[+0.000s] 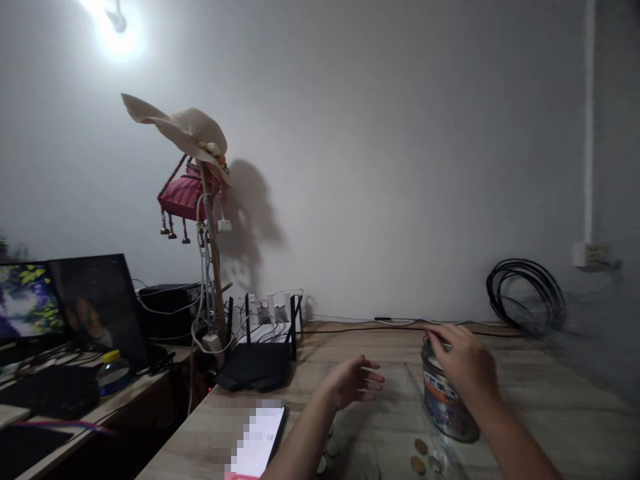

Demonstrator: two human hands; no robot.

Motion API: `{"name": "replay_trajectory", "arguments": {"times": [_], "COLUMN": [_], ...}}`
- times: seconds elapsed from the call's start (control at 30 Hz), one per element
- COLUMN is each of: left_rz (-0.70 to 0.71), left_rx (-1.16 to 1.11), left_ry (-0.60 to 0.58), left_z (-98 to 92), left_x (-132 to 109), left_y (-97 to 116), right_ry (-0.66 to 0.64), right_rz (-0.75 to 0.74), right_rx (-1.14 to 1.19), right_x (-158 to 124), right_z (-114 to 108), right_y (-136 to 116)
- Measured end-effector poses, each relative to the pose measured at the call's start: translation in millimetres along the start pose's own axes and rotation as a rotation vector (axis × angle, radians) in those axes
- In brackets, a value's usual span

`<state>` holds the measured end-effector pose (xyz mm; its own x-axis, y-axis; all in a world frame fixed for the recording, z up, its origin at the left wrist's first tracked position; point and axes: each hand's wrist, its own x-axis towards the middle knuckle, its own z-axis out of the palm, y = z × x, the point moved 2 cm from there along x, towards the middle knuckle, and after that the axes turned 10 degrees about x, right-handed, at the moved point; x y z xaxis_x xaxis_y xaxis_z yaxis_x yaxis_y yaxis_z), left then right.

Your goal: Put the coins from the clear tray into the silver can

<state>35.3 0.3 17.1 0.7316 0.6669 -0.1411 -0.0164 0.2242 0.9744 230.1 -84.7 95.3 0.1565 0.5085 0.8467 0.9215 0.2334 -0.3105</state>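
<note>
— What's the room like?
— A pale wall (400, 167) behind a wooden table (550, 400).
— And the right hand (463, 363)?
— Its grip is curled over the top of a metal tin (443, 410), fingers on the rim. The tin stands upright on the table, towards the front right.
— The left hand (353, 383)?
— It hovers just left of the tin, grip open, fingers stretched out, holding nothing.
— Around them?
— Coins (420, 455) lie in front of the tin. A phone (257, 443) lies further left, a black router (257, 363) behind it, and a cable coil (525, 293) leans at the wall.

Silver tin (443, 400), pink bag (181, 195)
</note>
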Motion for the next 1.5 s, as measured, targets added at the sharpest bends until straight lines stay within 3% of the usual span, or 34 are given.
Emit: {"name": "replay_trajectory", "arguments": {"times": [0.1, 0.17, 0.27, 0.47, 0.6, 0.7, 0.77, 0.83, 0.93, 1.0, 1.1, 1.3, 1.5], "left_rz": [0.006, 0.001, -0.002, 0.022, 0.026, 0.083, 0.132, 0.163, 0.191, 0.214, 0.224, 0.181, 0.148], "left_rx": [0.056, 0.105, 0.181, 0.367, 0.399, 0.337, 0.268, 0.203, 0.123, 0.080, 0.039, -0.021, -0.039], "left_ry": [0.001, -0.012, -0.018, 0.050, 0.033, 0.084, 0.199, 0.338, 0.490, 0.541, 0.578, 0.588, 0.519], "left_z": [1.8, 3.5, 4.2, 4.5, 9.5, 8.9, 3.6, -4.4, -16.0, -21.7, -27.2, -33.8, -29.5], "left_x": [1.2, 2.2, 2.9, -1.1, -4.3, -3.7, -2.2, -0.9, 0.0, 0.1, 1.5, 6.5, -0.9], "left_y": [-1.4, -2.5, -3.2, -1.1, 0.6, 3.6, 6.5, 9.3, 12.0, 12.3, 10.2, 7.2, 10.2], "right_ry": [-0.074, -0.156, -0.173, -0.153, -0.140, -0.010, 0.028, -0.120, -0.560, -0.816, -1.083, -1.287, -1.422], "right_rz": [0.185, 0.218, 0.202, 0.188, 0.120, -0.003, -0.070, -0.109, -0.121, -0.105, -0.095, -0.082, -0.176], "right_rx": [-0.100, -0.114, -0.157, -0.258, -0.237, -0.135, -0.023, 0.099, 0.242, 0.310, 0.376, 0.337, 0.569], "right_x": [6.8, 6.8, 5.0, 3.7, 3.8, 2.2, -3.3, -14.1, -40.8, -60.9, -84.6, -95.8, -96.2], "right_z": [-5.3, -0.3, 6.5, 7.0, 8.1, 6.7, 8.7, 18.8, 48.2, 70.2, 95.5, 104.2, 89.9], "right_y": [34.3, 46.6, 49.6, 38.5, 27.4, 3.8, -18.1, -39.8, -61.8, -66.5, -65.8, -79.2, -113.8]}}
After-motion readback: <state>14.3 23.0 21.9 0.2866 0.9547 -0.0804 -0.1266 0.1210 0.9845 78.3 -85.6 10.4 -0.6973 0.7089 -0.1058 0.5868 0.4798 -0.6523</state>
